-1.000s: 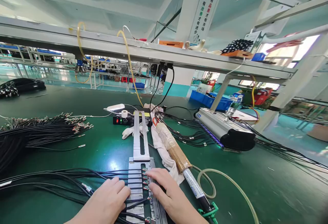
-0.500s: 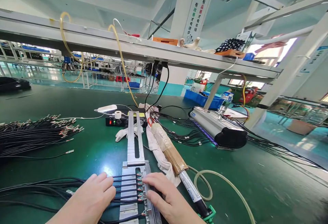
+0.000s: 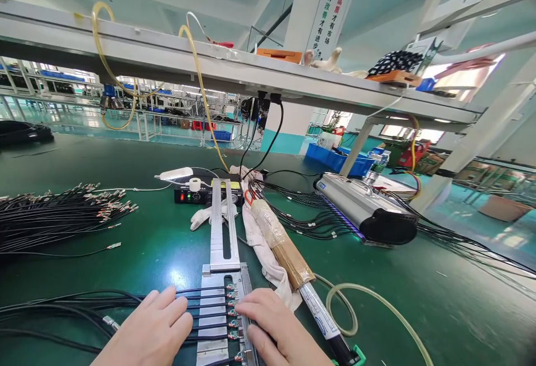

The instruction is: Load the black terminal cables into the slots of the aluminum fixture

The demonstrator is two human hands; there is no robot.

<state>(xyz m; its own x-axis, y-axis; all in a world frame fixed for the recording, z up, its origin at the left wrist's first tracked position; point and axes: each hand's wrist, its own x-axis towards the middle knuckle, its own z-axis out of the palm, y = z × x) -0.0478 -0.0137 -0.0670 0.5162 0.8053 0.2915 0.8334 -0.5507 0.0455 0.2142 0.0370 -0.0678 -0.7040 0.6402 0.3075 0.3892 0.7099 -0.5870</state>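
Note:
A metal jig [image 3: 213, 299] lies in front of me, with several black cables [image 3: 213, 304] laid side by side across it. Their stripped ends with small connectors [image 3: 231, 303] point right, against the jig's raised edge. My left hand [image 3: 153, 324] is closed over the cables just left of the jig; its fingertips hide part of them. On the right, my right hand [image 3: 280, 321] rests at the jig's edge, index fingertip at a connector and thumb apart from it. A lower cable end [image 3: 239, 356] sits separately near the bottom of the jig.
A bundle of black cables [image 3: 62, 215] lies at left. Behind the jig is a black control box [image 3: 188, 195] with a small lamp [image 3: 176, 174]. To the right are a paper-wrapped tool [image 3: 288, 254], a clear hose [image 3: 389, 304] and a silver machine [image 3: 364, 204] with cables. A shelf [image 3: 234, 70] spans overhead.
The view has shifted slightly. My right hand's fingers have moved a little down along the connectors, with the thumb lower. My left hand stays over the cables.

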